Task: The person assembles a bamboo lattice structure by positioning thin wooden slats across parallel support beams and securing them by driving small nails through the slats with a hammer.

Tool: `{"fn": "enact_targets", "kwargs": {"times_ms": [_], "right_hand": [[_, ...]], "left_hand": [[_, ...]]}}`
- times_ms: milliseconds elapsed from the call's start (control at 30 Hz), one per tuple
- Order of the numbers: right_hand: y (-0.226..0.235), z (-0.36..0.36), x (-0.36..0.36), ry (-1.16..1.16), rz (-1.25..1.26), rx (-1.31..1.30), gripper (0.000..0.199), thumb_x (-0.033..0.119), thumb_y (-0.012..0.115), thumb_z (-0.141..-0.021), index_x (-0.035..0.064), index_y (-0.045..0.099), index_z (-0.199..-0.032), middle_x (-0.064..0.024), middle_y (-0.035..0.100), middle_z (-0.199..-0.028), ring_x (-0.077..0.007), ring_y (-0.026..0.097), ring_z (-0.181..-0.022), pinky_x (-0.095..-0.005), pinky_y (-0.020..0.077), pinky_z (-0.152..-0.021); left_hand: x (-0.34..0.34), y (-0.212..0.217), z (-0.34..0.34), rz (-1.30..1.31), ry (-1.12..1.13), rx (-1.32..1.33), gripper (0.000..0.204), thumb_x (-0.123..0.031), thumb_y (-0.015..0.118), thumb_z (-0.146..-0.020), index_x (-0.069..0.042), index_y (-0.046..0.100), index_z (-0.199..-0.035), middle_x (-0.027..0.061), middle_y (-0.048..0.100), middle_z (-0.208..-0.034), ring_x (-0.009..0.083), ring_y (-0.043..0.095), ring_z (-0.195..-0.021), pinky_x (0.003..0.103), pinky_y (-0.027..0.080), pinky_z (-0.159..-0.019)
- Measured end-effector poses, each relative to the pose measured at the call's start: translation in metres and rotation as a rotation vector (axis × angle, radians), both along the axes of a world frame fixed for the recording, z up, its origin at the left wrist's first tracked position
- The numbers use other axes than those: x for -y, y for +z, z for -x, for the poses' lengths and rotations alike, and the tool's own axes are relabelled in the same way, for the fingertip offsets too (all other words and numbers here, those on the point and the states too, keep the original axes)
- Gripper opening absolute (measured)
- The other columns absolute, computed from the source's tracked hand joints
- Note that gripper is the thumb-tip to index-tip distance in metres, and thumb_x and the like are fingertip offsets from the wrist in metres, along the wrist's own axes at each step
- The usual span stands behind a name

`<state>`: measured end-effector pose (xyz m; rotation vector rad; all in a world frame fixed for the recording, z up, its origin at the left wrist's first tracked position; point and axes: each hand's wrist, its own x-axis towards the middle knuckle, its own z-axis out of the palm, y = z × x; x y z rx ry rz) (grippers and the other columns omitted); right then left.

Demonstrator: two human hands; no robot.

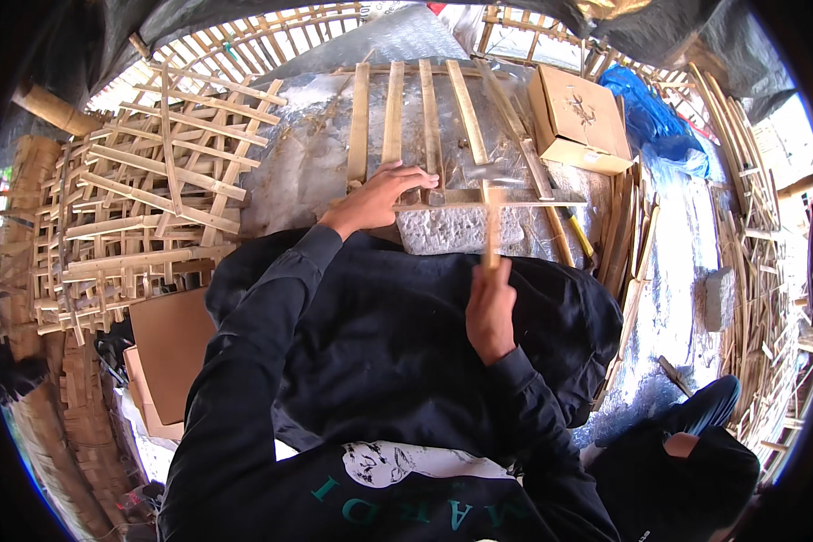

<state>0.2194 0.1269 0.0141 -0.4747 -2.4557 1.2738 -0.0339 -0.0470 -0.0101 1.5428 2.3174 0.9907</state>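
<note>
A bamboo frame lies in front of me, its long slats (393, 108) running away from a near crosspiece (537, 197). My left hand (379, 197) presses over the crosspiece, with its fingertips closed at the near end of the third slat (431, 135). Whether a nail is between those fingertips is too small to tell. In my right hand (490, 312) is a hammer (492, 221), gripped by its wooden handle. Its blurred head is over the crosspiece, right of my left hand. A rough pale block (461, 232) lies under the crosspiece.
Stacked bamboo lattices (167, 172) stand at the left, above a cardboard sheet (176, 348). A cardboard box (583, 117) and blue plastic (659, 126) lie at the back right. A yellow-handled tool (580, 233) is beside bamboo strips (625, 226). Another person (686, 470) sits at the lower right.
</note>
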Motion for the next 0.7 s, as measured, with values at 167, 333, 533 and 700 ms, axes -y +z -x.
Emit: {"fn": "enact_targets", "kwargs": {"times_ms": [167, 333, 533, 700], "right_hand": [[0.019, -0.001, -0.003, 0.173, -0.043, 0.033, 0.019, 0.012, 0.06, -0.11, 0.0001, 0.046, -0.103, -0.0335, 0.063, -0.077, -0.0561, 0.063, -0.075, -0.0608, 0.0432, -0.057], [0.075, 0.012, -0.015, -0.033, -0.043, -0.088, 0.018, 0.011, 0.06, -0.111, -0.0002, 0.048, -0.103, -0.0282, 0.057, -0.067, -0.0523, 0.06, -0.062, -0.0513, 0.0417, -0.052], [0.026, 0.007, -0.003, -0.192, 0.003, -0.176, 0.019, 0.014, 0.059, -0.11, -0.0014, 0.048, -0.11, -0.0292, 0.062, -0.073, -0.0531, 0.064, -0.068, -0.0545, 0.0456, -0.056], [0.002, -0.001, -0.01, 0.101, -0.085, 0.117, 0.018, 0.014, 0.059, -0.111, 0.0007, 0.047, -0.107, -0.0346, 0.065, -0.08, -0.057, 0.064, -0.079, -0.0635, 0.0437, -0.06]], "left_hand": [[0.004, 0.0, 0.0, 0.029, -0.003, -0.028, 0.074, 0.016, 0.064, -0.076, -0.014, 0.064, -0.143, 0.0047, 0.066, -0.146, 0.0265, 0.055, -0.144, 0.051, 0.026, -0.131], [0.007, -0.004, -0.003, 0.024, -0.005, 0.002, 0.075, 0.018, 0.061, -0.075, -0.012, 0.064, -0.144, 0.0057, 0.066, -0.147, 0.0275, 0.054, -0.146, 0.051, 0.025, -0.132], [-0.004, -0.002, 0.0, 0.026, -0.01, -0.007, 0.067, 0.012, 0.067, -0.08, -0.011, 0.064, -0.143, 0.0059, 0.065, -0.149, 0.0275, 0.055, -0.144, 0.05, 0.024, -0.132], [0.001, 0.003, -0.005, 0.008, 0.005, -0.017, 0.054, 0.001, 0.071, -0.088, -0.012, 0.066, -0.141, 0.0056, 0.066, -0.148, 0.0266, 0.057, -0.142, 0.05, 0.026, -0.131]]}}
